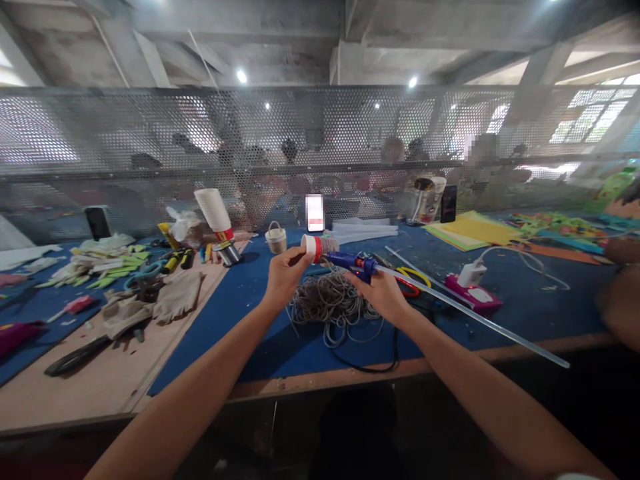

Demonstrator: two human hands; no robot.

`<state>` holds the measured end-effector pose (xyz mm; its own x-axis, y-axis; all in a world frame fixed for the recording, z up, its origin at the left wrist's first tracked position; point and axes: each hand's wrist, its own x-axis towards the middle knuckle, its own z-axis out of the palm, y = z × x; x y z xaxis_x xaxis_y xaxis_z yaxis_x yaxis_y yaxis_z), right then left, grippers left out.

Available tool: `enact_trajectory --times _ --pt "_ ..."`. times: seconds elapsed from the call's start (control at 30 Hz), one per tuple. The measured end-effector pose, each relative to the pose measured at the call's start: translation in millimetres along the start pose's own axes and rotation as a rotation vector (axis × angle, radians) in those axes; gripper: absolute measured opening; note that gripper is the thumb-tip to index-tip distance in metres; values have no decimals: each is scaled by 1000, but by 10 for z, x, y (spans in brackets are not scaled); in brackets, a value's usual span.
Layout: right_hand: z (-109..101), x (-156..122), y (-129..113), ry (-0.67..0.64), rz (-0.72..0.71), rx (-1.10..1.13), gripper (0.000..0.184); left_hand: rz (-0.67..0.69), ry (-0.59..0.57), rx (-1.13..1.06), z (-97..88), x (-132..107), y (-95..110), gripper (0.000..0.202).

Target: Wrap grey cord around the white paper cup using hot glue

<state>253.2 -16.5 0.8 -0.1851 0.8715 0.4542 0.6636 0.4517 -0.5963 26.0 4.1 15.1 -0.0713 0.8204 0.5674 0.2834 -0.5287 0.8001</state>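
Note:
My left hand (289,268) is closed around a white and red paper cup (313,249), which lies on its side in the air with grey cord wound round its far part. In my right hand (383,293) is a blue glue gun (353,262), its nozzle at the cord-wrapped part of the cup. A long clear glue stick (480,319) sticks out of the gun's back toward the lower right. Beneath both hands a loose tangle of grey cord (333,303) lies on the blue mat. Behind the left hand stands a small cord-covered cup with a handle (275,239).
A stack of paper cups (213,210) leans at the left, near work gloves (177,298) and black-handled scissors (80,355). A lit phone (315,213) stands at the mesh partition. To the right are a magenta power strip (473,295), coloured sheets (470,230) and another person's arm (620,303).

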Motion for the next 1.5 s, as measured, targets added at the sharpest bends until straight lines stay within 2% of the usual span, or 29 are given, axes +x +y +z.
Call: enact_trajectory --times 0.27,0.57,0.9,1.2,1.5 --pt "41 -4 32 0 -13 1 36 -12 19 -24 -13 16 -27 31" --pt "12 7 33 37 -9 12 37 -33 -26 -49 18 -2 55 29" --pt "8 18 40 62 33 84 37 -13 -59 -20 16 -27 29 29" --pt "-7 37 62 103 -3 140 34 86 -78 45 18 -39 -3 26" --pt "-12 56 76 109 27 211 45 263 -68 135 32 -58 21 22"
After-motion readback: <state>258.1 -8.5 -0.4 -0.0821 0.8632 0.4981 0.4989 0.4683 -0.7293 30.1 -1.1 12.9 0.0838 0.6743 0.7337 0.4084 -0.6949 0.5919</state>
